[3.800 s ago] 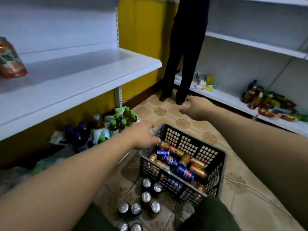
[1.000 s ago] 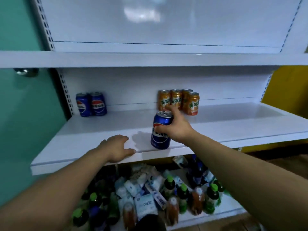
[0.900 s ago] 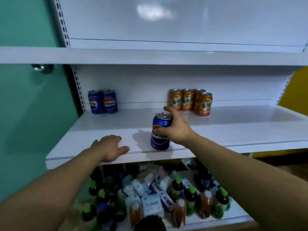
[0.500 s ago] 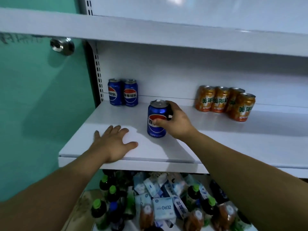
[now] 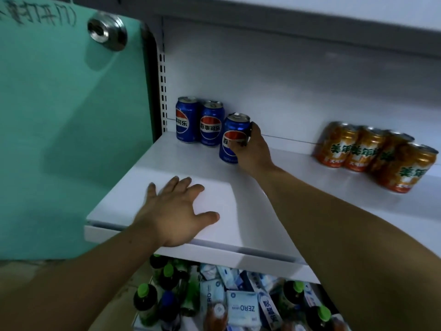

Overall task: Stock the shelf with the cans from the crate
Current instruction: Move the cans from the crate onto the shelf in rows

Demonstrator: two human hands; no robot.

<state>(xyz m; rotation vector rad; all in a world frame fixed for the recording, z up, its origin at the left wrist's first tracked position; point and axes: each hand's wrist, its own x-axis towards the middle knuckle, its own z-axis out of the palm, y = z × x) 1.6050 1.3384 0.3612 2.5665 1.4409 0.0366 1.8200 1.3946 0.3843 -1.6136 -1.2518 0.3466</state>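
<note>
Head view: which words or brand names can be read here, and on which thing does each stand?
"百事可乐": middle blue can; cut to "可乐" on left blue can, "百" on held blue can.
"美年": orange cans.
"ZERO": white pack.
"开门": handwriting on green panel.
Small print low on the cans: too small to read.

A shop; white display shelf (image 5: 262, 211), grouped cans (image 5: 211, 123), bottles (image 5: 145, 304) below

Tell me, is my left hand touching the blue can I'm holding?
Apart. Head view: left hand lies flat on the shelf, bare surface between it and the blue can.
</note>
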